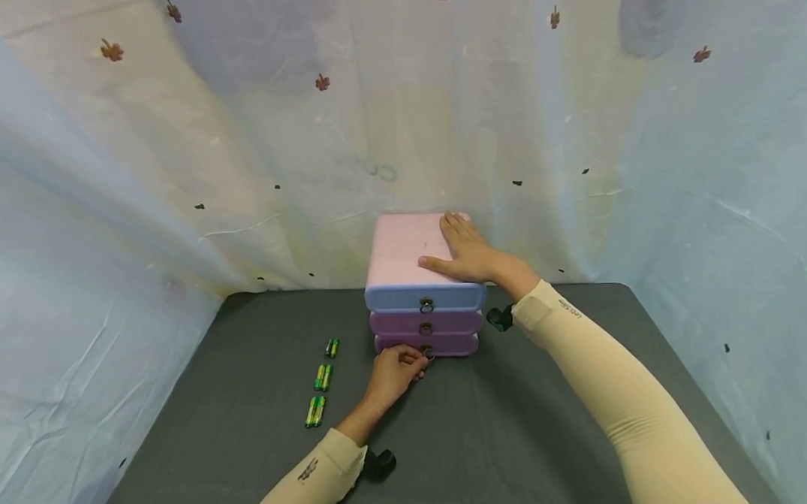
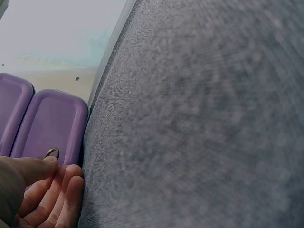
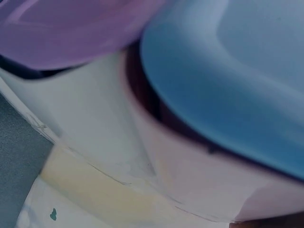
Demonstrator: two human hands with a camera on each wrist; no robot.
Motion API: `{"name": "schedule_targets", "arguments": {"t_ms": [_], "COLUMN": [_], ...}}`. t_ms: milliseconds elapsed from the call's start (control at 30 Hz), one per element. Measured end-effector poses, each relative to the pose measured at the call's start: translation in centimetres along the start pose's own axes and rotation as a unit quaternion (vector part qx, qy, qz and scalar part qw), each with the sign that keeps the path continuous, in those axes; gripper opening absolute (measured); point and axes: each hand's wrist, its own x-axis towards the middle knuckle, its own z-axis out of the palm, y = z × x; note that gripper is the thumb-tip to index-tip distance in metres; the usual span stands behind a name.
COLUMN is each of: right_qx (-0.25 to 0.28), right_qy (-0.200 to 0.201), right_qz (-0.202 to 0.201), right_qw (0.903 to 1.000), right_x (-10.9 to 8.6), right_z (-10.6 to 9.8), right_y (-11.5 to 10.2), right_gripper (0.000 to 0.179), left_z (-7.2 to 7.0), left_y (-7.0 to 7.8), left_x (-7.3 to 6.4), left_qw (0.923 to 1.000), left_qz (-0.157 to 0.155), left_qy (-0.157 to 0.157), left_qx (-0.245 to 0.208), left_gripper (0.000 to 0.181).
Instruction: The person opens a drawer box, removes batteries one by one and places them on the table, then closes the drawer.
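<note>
A small drawer cabinet with a pink top (image 1: 403, 244) stands at the back of the table. Its upper drawer (image 1: 392, 299) has a blue front, and the middle drawer (image 1: 393, 324) and bottom drawer (image 1: 460, 345) are purple, each with a ring pull. My left hand (image 1: 391, 374) pinches the bottom drawer's ring pull (image 2: 53, 152) between thumb and finger. On the cabinet's top lies my right hand (image 1: 470, 255), palm down with fingers spread. The right wrist view shows the blue drawer front (image 3: 213, 85) and the cabinet's side close up, without the hand's fingers.
Left of the cabinet, green-and-gold batteries lie in three pairs: a far pair (image 1: 332, 348), a middle pair (image 1: 323, 376) and a near pair (image 1: 315, 411). The dark grey table (image 1: 520, 442) is bounded by a patterned curtain (image 1: 405, 131) behind and at both sides.
</note>
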Motion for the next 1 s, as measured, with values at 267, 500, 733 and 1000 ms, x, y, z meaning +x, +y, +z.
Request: {"name": "schedule_targets", "arguments": {"t_ms": [267, 500, 733, 1000], "right_qx": [-0.003, 0.005, 0.014, 0.079], "right_qy": [-0.006, -0.009, 0.001, 0.009], "right_qz": [0.003, 0.004, -0.006, -0.004], "right_qw": [1.0000, 0.9999, 0.9999, 0.9968], "right_x": [-0.1, 0.0, 0.2, -0.7], "right_z": [0.0, 0.1, 0.1, -0.4], "right_y": [0.0, 0.0, 0.6, 1.0], "right_gripper": [0.112, 0.112, 0.113, 0.105], "left_z": [0.0, -0.3, -0.6, -1.5], "left_y": [0.0, -0.3, -0.1, 0.6], "left_x": [-0.2, -0.5, -0.6, -1.1], "left_qw": [1.0000, 1.0000, 1.0000, 0.9998], "left_qz": [0.004, 0.006, -0.004, 0.012], "left_qy": [0.000, 0.001, -0.002, -0.006], "left_qx": [0.001, 0.007, 0.002, 0.012], "left_gripper": [0.012, 0.013, 0.014, 0.012]}}
